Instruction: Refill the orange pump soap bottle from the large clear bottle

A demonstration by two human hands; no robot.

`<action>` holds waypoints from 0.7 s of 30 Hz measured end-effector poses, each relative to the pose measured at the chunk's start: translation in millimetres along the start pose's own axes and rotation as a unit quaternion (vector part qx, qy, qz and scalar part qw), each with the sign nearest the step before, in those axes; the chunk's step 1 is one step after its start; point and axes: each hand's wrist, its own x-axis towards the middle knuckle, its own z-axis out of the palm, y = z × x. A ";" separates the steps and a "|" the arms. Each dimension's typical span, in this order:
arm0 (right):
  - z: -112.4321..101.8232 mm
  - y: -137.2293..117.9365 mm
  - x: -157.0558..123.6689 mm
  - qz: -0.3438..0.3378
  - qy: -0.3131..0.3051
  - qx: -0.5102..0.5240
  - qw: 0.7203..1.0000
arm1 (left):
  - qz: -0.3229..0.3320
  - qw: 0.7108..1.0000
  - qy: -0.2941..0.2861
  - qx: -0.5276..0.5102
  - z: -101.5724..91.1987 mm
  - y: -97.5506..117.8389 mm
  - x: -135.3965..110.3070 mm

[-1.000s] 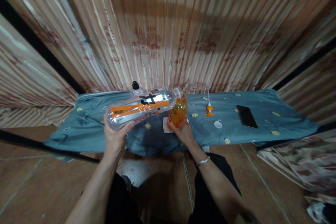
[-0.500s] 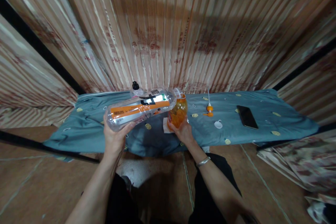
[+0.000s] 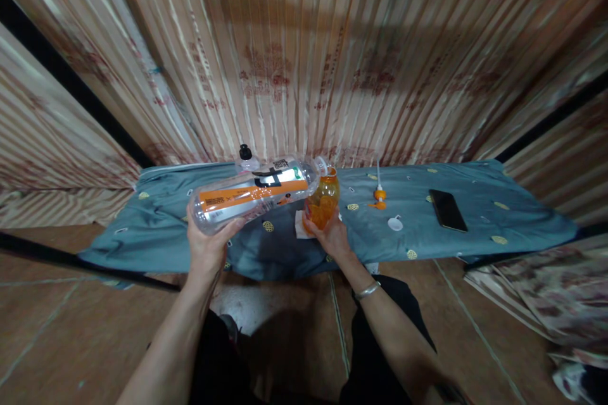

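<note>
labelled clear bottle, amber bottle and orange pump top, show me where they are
Labelled clear bottle (image 3: 254,195), head view: middle of its label.
Amber bottle (image 3: 325,201), head view: middle of its body.
Orange pump top (image 3: 379,195), head view: its orange collar.

Two hands, one left hand (image 3: 207,248) and one right hand (image 3: 334,237). Three bottles in all: one large clear bottle (image 3: 254,197), one orange bottle (image 3: 324,201), and one smaller clear bottle (image 3: 247,166), partly hidden, with one black cap (image 3: 245,152). One orange pump top (image 3: 379,196) with a tube. One dark phone (image 3: 448,210). One small white round piece (image 3: 395,223). One white pad (image 3: 302,228), partly covered. One silver bracelet (image 3: 368,290). One blue-green cloth (image 3: 159,223).
</note>
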 end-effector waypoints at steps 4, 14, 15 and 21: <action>-1.3 -2.9 0.0 -0.004 -0.001 -0.004 1.000 | 0.003 1.000 -0.002 -0.003 0.2 -1.1 -0.1; -0.5 -5.8 -0.5 -0.003 0.010 -0.008 1.000 | -0.003 1.000 -0.003 -0.007 -2.5 -3.4 2.0; -0.1 -5.4 -0.3 -0.004 0.012 -0.010 1.000 | -0.001 1.000 -0.005 -0.005 -2.5 -3.1 1.9; 1.7 -1.0 0.9 -0.006 0.007 -0.016 1.000 | -0.002 1.000 -0.002 0.000 -2.0 -3.2 1.1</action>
